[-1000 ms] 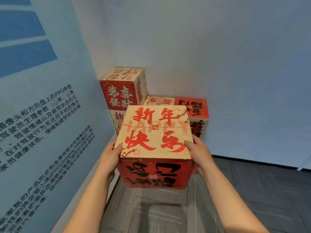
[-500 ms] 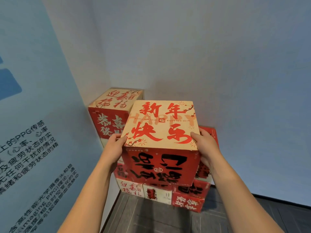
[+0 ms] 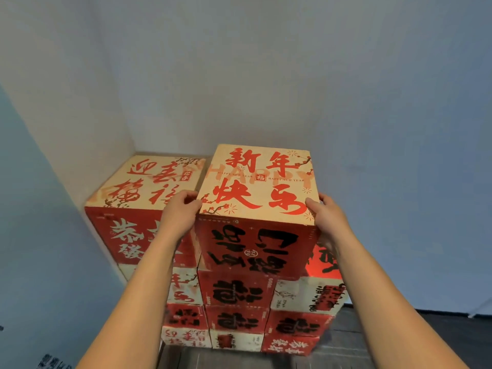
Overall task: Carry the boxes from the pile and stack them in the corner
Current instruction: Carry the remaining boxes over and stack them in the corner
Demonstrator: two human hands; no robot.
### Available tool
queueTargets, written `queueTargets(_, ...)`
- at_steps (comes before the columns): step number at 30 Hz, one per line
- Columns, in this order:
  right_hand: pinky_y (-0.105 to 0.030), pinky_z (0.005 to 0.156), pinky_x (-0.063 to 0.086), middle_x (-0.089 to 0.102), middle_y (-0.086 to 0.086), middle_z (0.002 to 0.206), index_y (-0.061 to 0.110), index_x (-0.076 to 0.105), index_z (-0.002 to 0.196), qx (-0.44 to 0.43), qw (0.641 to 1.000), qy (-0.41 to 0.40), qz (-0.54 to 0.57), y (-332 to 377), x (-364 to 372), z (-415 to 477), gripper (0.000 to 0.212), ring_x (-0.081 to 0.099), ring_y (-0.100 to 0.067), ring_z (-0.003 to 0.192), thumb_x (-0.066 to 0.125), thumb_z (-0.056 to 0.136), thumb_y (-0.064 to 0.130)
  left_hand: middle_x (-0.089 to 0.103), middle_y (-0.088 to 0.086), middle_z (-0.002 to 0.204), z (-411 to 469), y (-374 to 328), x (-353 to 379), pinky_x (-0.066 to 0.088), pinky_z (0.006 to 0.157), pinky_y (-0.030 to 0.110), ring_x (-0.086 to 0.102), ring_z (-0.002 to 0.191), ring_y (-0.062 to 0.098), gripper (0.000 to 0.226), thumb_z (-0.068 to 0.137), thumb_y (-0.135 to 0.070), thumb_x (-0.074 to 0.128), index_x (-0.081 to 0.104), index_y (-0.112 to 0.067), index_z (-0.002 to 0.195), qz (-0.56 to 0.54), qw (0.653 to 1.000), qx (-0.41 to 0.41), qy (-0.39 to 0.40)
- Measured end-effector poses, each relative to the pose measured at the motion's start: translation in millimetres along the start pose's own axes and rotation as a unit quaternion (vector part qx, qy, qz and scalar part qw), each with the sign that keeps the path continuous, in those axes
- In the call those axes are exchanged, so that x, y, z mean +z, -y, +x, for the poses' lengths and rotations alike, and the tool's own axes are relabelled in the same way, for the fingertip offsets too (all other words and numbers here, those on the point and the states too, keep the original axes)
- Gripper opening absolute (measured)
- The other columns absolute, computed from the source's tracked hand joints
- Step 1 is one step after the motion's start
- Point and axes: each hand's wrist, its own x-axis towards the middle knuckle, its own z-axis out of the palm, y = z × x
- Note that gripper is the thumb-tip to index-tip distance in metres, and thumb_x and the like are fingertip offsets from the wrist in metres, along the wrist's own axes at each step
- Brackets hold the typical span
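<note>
Over the stack, hands clasp box (top edges).

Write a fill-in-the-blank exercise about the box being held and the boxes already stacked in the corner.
The held box has a beige top printed with ____ characters.
Its front face is red with ____ characters.
The left hand and right hand grip its opposite ____.
The tallest stacked box stands just to its ____.
Missing words: red; black; sides; left.
</note>
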Motion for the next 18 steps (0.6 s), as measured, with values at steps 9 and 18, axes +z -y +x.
queueTargets(9, -0.048, 0.082, 0.065, 0.078, -0.011, 0.114, 0.015, 0.046, 0.151, 0.034, 0.999, -0.004, 0.000, -20, 33, 62, 0.045, 0.080, -0.026, 0.086, 0.056, 0.107, 0.016, 0.063, 0.013, 0.137, 58, 19, 6, 0.042, 0.088, 0.029, 0.058, 0.117, 0.025, 0.038, 0.101, -0.014, 0.055, 0.060, -0.005, 0.137, 0.062, 0.998, 0.001, 0.014)
queueTargets(18, -0.051, 0.085, 0.064, 0.077, -0.014, 0.116, 0.013, 0.046, 0.151, 0.060, 0.998, 0.013, 0.002, -36, 50, 99, 0.046, 0.080, -0.030, 0.092, 0.057, 0.107, 0.015, 0.056, 0.012, 0.146, 83, 42, 12, 0.036, 0.111, 0.036, 0.049, 0.136, 0.029, 0.036, 0.100, -0.015, 0.057, 0.065, -0.002, 0.133, 0.170, 0.985, 0.006, 0.019)
